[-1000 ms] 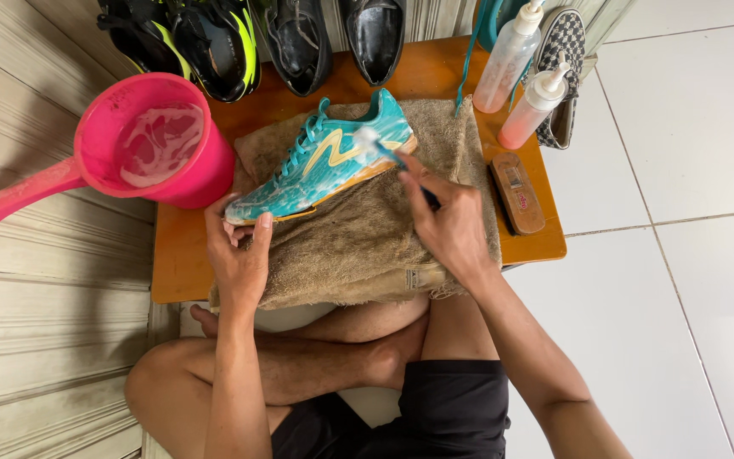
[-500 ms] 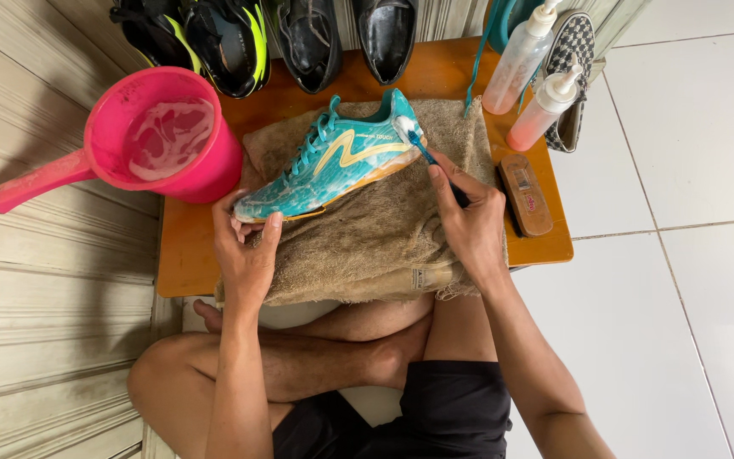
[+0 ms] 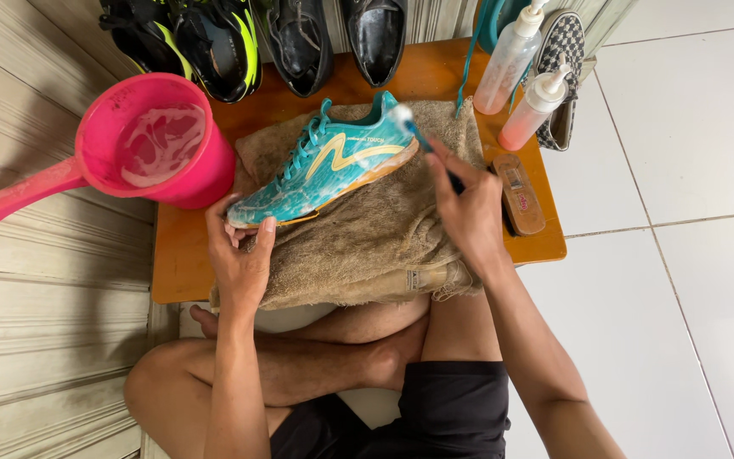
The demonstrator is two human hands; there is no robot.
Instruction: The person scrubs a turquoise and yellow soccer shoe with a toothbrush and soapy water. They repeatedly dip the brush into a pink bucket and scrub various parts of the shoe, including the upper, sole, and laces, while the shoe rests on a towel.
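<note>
Fingers of the left hand (image 3: 239, 255) clasp the teal shoe (image 3: 329, 166) at its toe — right hand (image 3: 469, 212) fingers pinch a small brush (image 3: 422, 136) against its heel, over the towel (image 3: 367, 246).

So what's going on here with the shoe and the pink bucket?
A person sits cross-legged at a low wooden table. Their left hand steadies the toe of a teal sneaker lying on a brown towel. Their right hand holds a small brush against the heel. A pink scoop of soapy water stands beside it.
</note>
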